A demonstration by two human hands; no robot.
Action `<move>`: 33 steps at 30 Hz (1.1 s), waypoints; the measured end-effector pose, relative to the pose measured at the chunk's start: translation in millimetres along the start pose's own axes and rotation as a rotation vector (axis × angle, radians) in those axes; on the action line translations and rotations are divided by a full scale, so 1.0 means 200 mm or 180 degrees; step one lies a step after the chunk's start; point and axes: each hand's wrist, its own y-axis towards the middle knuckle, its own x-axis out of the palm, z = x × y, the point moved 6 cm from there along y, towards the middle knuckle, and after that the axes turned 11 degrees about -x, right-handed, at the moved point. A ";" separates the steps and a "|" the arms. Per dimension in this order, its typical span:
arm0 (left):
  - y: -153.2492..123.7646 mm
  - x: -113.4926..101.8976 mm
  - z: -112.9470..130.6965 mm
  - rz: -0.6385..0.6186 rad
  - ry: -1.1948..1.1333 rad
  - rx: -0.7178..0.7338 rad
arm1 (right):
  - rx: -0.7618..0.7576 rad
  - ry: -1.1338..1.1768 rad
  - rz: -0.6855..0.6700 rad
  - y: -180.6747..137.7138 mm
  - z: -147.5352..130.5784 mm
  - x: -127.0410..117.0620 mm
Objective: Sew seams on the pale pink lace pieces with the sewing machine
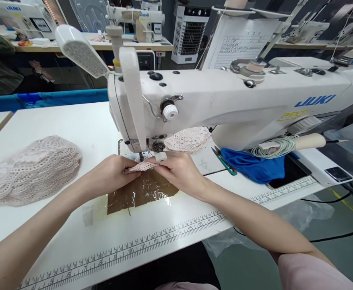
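Observation:
A small piece of pale pink lace (143,166) lies under the needle area of the white sewing machine (206,92). My left hand (117,172) pinches its left end, fingers closed on the edge. On the other side my right hand (179,172) grips the lace's right end close to the presser foot, its fingertips partly hidden by the machine head. Beneath both hands is a brown patch (140,195) covered with clear tape on the table. Another stack of lace pieces (188,139) rests behind the needle, under the machine arm.
A large pile of lace pieces (34,171) sits at the left. Right of the machine bed are green thread snips (224,162), blue cloth (254,165), a dark phone (294,173) and an awl (312,141). A printed ruler (152,240) runs along the table's front edge.

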 end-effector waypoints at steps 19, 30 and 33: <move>-0.31 0.16 0.12 0.2169 0.1897 0.1412 | -0.1007 -0.0769 -0.0740 -0.06 -0.16 0.05; -0.30 0.18 0.08 0.1898 0.1761 0.1343 | -0.1136 -0.0842 -0.0703 -0.11 -0.17 0.11; -0.29 0.17 0.08 0.1916 0.1675 0.1322 | -0.1109 -0.0827 -0.0709 -0.10 -0.17 0.11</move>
